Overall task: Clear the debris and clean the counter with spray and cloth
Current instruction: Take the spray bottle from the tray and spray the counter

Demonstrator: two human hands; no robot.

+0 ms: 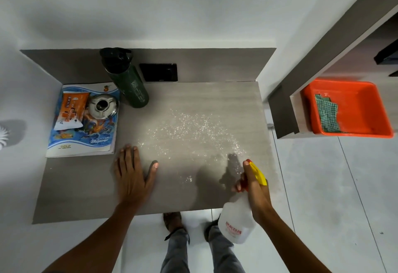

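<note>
A grey wood-grain counter (81, 186) fills the middle of the view. White droplets or specks (189, 130) lie scattered across its centre and right part. My right hand (255, 188) grips the neck of a white spray bottle (235, 223) with a yellow and red trigger head, held over the counter's front right corner, nozzle pointing at the counter. My left hand (131, 176) rests flat on the counter, palm down, fingers spread, left of the specks. A green checked cloth (327, 113) lies in an orange tub (366, 104) to the right, off the counter.
A dark green bottle (129, 83) stands at the back. At the back left a blue magazine (84, 141) carries an orange packet (72, 110) and a steel lid (103, 106). A black wall plate (158, 72) sits on the backsplash. My feet stand on tiled floor below.
</note>
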